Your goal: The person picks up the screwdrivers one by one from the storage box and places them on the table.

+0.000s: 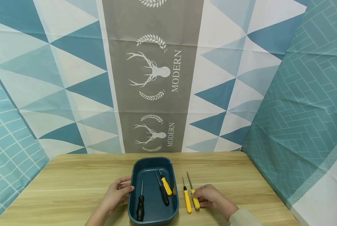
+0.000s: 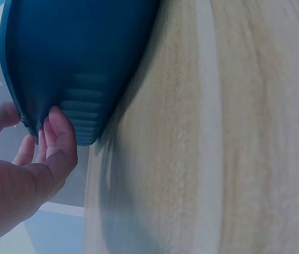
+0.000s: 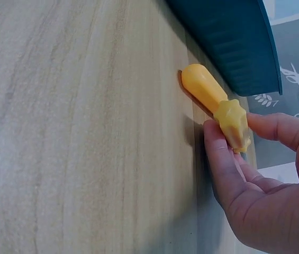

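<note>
A dark blue plastic tray (image 1: pixel 152 210) stands on the table. My left hand (image 1: pixel 116 194) holds its left side, and in the left wrist view the thumb is at the rim while the fingers (image 2: pixel 62 129) touch the outer wall. My right hand (image 1: pixel 209 194) pinches the yellow handle of a screwdriver (image 3: pixel 233 123) between thumb and fingers, right of the tray. Beside it lies another yellow-handled screwdriver (image 1: pixel 186 201), its shaft pointing away from me. Inside the tray are two black-handled screwdrivers, one at the left (image 1: pixel 140 207) and one near the middle (image 1: pixel 164 196), plus a yellow-handled screwdriver (image 1: pixel 166 186).
The wood-grain table (image 1: pixel 83 185) extends to both sides of the tray. Behind it hangs a patterned cloth (image 1: pixel 154 103) with triangles and deer heads. Teal cloth (image 1: pixel 312 125) borders the right side, and a light blue tiled pattern (image 1: pixel 7 150) the left.
</note>
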Demonstrator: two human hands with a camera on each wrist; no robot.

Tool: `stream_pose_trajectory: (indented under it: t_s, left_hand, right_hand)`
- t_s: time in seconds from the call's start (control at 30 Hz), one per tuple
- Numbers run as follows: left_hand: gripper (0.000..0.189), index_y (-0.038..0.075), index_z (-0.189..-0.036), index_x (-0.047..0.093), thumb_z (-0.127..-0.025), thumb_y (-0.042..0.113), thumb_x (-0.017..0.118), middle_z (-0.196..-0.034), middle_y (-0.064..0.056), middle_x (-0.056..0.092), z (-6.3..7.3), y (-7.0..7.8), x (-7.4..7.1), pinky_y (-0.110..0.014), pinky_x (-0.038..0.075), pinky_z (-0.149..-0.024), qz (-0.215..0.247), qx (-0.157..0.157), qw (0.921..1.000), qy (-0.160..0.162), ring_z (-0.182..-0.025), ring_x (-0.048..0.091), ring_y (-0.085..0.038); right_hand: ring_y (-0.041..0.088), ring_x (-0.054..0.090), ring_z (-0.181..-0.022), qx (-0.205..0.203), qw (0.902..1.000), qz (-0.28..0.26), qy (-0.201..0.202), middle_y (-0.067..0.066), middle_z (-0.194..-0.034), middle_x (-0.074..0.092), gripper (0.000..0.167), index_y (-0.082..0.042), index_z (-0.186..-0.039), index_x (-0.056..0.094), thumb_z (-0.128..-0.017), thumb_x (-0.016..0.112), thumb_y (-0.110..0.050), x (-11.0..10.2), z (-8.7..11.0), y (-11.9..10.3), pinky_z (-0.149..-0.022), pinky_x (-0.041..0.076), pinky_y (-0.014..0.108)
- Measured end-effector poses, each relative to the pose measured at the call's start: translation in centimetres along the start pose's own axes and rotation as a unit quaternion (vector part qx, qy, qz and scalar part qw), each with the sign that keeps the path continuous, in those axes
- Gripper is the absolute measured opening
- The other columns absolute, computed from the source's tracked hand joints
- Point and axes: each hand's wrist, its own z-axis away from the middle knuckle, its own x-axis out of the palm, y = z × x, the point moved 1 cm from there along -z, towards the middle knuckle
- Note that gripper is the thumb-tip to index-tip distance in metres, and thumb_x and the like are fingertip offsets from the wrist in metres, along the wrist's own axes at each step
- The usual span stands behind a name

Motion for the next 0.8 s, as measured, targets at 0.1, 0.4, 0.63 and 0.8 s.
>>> stream_pose_trajectory:
  t_s: [0.1, 0.4, 0.63, 0.8]
  left_hand:
    - [0.049, 0.001, -0.131, 0.046, -0.087, 0.011, 0.063, -0.109, -0.017, 0.059, -0.06, -0.07, -0.02, -0.038, 0.054, -0.065, -0.001, 0.0, 1.0, 0.001, -0.081, 0.062, -0.021]
    - [0.049, 0.001, -0.131, 0.046, -0.086, 0.012, 0.064, -0.11, -0.018, 0.058, 0.08, 0.07, -0.04, -0.038, 0.054, -0.065, -0.002, 0.001, 1.0, 0.0, -0.081, 0.062, -0.021]
    - [0.049, 0.002, -0.131, 0.046, -0.086, 0.013, 0.064, -0.111, -0.018, 0.058, 0.13, 0.23, -0.13, -0.036, 0.054, -0.066, -0.005, -0.007, 1.0, -0.002, -0.082, 0.062, -0.021]
    - [0.05, 0.001, -0.131, 0.045, -0.086, 0.013, 0.064, -0.111, -0.018, 0.057, 0.05, 0.13, -0.16, -0.037, 0.054, -0.065, -0.003, -0.003, 1.0, -0.004, -0.082, 0.062, -0.02]
  right_hand:
    - [0.015, 0.061, -0.076, 0.004, 1.0, -0.005, 0.007, 0.009, -0.088, 0.063, 0.039, 0.012, -0.113, 0.055, -0.079, 0.064, -0.005, 0.02, 0.01, -0.1, -0.071, 0.056, 0.029]
    - [0.015, 0.062, -0.076, 0.012, 0.9997, -0.009, 0.017, 0.01, -0.089, 0.064, 0.039, 0.01, -0.112, 0.056, -0.079, 0.069, -0.004, -0.15, 0.14, -0.32, -0.071, 0.056, 0.03]
    - [0.015, 0.061, -0.073, 0.009, 0.9997, 0.007, 0.023, 0.009, -0.087, 0.064, 0.041, 0.008, -0.113, 0.056, -0.078, 0.071, -0.006, -0.01, 0.18, -0.32, -0.067, 0.056, 0.029]
    - [0.014, 0.059, -0.07, 0.008, 0.9993, 0.023, 0.03, 0.008, -0.086, 0.063, 0.037, 0.006, -0.11, 0.056, -0.078, 0.07, -0.006, 0.23, 0.19, -0.33, -0.064, 0.055, 0.027]
